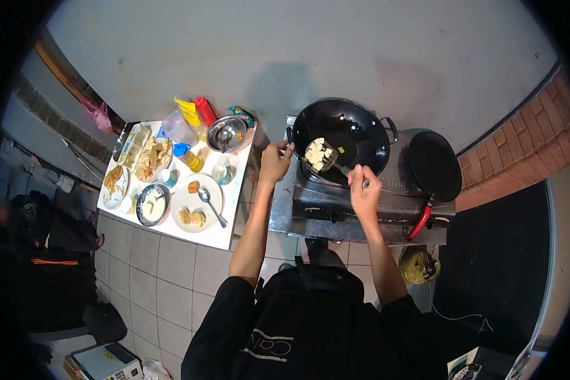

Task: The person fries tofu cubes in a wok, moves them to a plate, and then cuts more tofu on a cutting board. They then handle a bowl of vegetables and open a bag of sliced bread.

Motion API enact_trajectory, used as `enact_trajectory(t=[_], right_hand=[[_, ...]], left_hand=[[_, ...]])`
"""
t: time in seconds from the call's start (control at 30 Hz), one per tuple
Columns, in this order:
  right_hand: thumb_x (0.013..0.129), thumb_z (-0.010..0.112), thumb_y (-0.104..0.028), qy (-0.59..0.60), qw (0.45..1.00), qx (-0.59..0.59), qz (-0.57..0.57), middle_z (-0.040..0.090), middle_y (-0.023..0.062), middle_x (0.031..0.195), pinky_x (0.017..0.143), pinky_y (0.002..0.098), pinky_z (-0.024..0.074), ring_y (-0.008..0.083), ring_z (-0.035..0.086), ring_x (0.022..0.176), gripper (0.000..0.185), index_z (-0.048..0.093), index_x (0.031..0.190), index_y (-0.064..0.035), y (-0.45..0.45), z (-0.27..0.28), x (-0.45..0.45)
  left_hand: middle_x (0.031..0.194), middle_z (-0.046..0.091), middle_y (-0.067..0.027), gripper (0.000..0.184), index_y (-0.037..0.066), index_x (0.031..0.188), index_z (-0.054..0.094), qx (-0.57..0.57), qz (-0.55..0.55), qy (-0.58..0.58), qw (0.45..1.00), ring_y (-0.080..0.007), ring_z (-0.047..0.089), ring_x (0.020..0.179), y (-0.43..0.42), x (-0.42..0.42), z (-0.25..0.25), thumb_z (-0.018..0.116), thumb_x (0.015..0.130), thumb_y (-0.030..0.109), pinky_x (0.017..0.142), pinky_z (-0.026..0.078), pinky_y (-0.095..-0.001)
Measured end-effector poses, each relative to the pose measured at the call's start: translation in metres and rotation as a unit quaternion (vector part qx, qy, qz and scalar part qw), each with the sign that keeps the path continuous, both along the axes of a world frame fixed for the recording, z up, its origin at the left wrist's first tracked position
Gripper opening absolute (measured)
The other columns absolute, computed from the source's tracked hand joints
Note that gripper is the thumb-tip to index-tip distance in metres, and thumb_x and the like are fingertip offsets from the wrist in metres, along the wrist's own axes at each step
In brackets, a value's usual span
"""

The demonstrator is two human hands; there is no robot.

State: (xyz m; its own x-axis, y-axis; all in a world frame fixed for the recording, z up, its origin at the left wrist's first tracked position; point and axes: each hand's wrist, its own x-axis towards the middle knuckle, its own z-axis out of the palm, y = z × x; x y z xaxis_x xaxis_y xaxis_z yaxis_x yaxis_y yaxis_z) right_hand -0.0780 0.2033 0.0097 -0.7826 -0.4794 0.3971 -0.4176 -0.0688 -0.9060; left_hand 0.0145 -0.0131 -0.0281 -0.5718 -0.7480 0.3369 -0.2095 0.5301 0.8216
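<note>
A black wok stands on the metal stove. My left hand is closed on the wok's left handle. In my right hand, fingers wrapped round, is the handle of a spatula. The spatula's head is over the left part of the wok, under a heap of pale diced cubes. One small yellow piece lies apart on the wok's dark surface, right of the heap.
Right of the wok lies a black pan with a red handle. A white table at left holds plates, a metal bowl, an oil bottle and a red bottle. Another person is at far left.
</note>
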Motion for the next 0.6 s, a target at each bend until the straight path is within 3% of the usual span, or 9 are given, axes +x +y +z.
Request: enact_trajectory(t=[0.27, 0.6], right_hand=[[0.094, 0.052, -0.014, 0.038, 0.999, 0.000, -0.018, 0.049, 0.0020, 0.054, 0.045, 0.0256, 0.0299, 0.0060, 0.041, 0.048, 0.032, 0.048, 0.065, -0.0012, -0.0030, -0.0015, 0.0107], [0.095, 0.049, -0.015, -0.019, 0.999, -0.030, 0.002, 0.049, 0.0024, 0.056, 0.049, 0.0245, 0.0319, 0.0067, 0.041, 0.053, 0.035, 0.045, 0.064, -0.0014, 0.0031, -0.0031, 0.0035]], left_hand=[[0.085, 0.064, -0.0224, 0.035, -0.003, 0.102, 0.065, 0.032, -0.003, 0.002, 0.999, -0.0283, 0.064, 0.072, 0.0020, -0.0007, -0.0042, 0.064, 0.083, 0.026, 0.067, 0.049, -0.0373], [0.084, 0.065, -0.0198, 0.037, -0.002, 0.105, 0.065, 0.021, -0.012, -0.025, 0.999, -0.0293, 0.063, 0.072, 0.0022, 0.0041, 0.0017, 0.063, 0.083, 0.028, 0.068, 0.049, -0.0380]])
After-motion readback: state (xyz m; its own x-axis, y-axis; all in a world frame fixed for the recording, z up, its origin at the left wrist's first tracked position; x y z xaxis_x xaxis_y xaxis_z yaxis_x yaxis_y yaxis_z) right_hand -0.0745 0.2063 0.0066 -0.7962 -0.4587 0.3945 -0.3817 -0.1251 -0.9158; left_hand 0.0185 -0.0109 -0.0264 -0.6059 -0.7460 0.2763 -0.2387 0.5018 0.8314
